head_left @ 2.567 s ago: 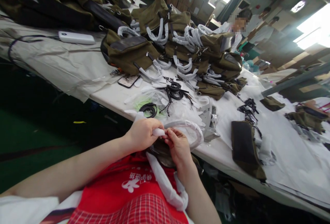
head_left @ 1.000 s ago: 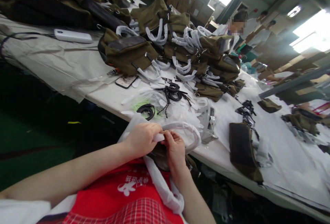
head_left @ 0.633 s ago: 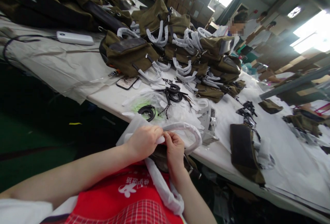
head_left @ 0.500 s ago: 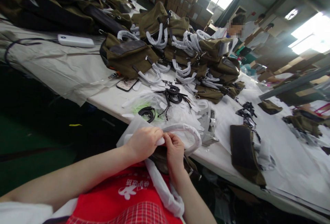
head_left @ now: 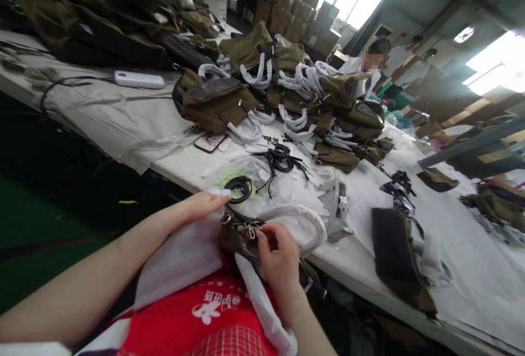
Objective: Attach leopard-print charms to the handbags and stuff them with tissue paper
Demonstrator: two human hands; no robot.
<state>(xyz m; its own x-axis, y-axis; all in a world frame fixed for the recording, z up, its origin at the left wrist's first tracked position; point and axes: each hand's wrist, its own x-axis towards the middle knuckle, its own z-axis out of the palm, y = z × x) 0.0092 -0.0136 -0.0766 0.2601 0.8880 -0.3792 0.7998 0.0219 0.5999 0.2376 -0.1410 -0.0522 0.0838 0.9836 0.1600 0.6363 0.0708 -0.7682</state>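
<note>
My left hand [head_left: 205,204] is closed at the table's edge, close to a coiled black strap [head_left: 239,190]. A thin white sheet [head_left: 180,257] hangs from it over my forearm side, and a small white piece shows at its fingertips. On my lap, against the red apron [head_left: 180,312], sits an olive-brown handbag [head_left: 232,241] with metal clips at its opening. Its handles [head_left: 315,225] are wrapped in white. My right hand [head_left: 279,255] pinches the bag's upper edge beside the clips; the fingertips are partly hidden.
Olive bags with white-wrapped handles [head_left: 297,118] are heaped across the table. Black straps [head_left: 281,159], a phone [head_left: 210,143], a white power bank [head_left: 139,79] and a metal tape dispenser [head_left: 337,200] lie nearer. A dark bag piece [head_left: 400,257] rests at right. Several people are beyond.
My hands were together over the bag; the left has moved away to the left and up, drawing the white sheet with it. The bag's opening and clips now show. The view has shifted slightly.
</note>
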